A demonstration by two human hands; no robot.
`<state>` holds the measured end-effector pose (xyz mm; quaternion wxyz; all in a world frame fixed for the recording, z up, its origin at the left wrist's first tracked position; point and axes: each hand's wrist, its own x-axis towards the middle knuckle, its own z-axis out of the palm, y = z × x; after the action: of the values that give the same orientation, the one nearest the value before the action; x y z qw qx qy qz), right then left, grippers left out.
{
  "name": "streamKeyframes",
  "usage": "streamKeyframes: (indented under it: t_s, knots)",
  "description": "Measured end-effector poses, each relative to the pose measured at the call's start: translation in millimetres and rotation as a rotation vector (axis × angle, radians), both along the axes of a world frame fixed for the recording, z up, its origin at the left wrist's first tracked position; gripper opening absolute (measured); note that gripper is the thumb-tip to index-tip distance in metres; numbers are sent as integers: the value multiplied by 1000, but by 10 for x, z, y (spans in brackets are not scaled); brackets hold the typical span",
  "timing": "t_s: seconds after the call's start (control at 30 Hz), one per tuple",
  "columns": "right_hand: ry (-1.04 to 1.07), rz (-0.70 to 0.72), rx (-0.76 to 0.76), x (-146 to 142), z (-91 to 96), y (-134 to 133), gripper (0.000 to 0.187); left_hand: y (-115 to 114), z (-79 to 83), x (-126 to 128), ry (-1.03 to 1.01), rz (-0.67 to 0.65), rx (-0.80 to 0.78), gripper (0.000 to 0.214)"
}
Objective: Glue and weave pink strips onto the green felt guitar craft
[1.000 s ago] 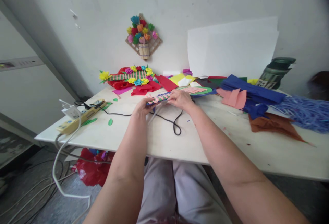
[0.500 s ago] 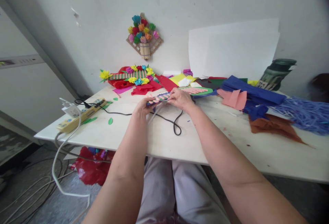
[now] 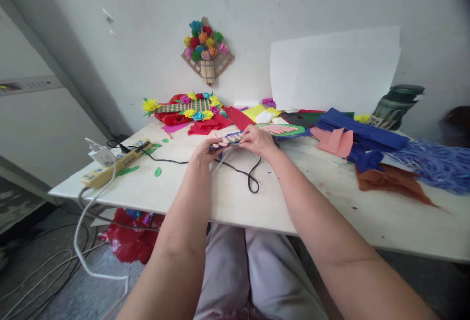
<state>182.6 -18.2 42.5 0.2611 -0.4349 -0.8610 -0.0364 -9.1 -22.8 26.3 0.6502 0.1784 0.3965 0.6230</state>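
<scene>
A paper craft woven from pink, green and blue strips [image 3: 231, 138] is held up a little above the table, tilted towards me. My left hand [image 3: 204, 151] grips its left end, thumb and fingers closed round the edge. Pinching near its middle is my right hand [image 3: 258, 140], with the fingertips pressed together at the near edge. To the right, behind that hand, a green oval part with pink strips [image 3: 282, 129] shows. Whether it joins the held piece is hidden. A pale narrow strip or stick [image 3: 220, 161] slants below the left fingers.
A black cable [image 3: 253, 183] loops on the table [image 3: 293, 212]; a power strip [image 3: 101, 175] lies left. A flower-trimmed woven craft [image 3: 183, 108] lies behind. Coloured paper, including a blue sheet [image 3: 360, 131], blue shredded strands [image 3: 436, 163] and a dark jar [image 3: 396, 107] are at right.
My hands stay on the woven paper craft in almost the same pose. The whole view has shifted very slightly; nothing else has visibly moved.
</scene>
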Motion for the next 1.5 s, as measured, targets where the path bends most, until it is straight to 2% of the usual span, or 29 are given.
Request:
streamKeyframes:
  t_s: [0.37,0.77,1.17,1.5]
  knots:
    - [2,-27,18,-3,0,-8,16,-9,6,2,-4,6,-6,27]
    - [-126,-88,82,-100,31,-107,18,-17,28,16,17,-4,-41,27]
    - [-19,-42,71,32,37,-29,13,-28,16,7,-11,-2,6,27]
    - [1,3,81,-33,-5,-34,14,-22,15,13,-45,29,-9,32]
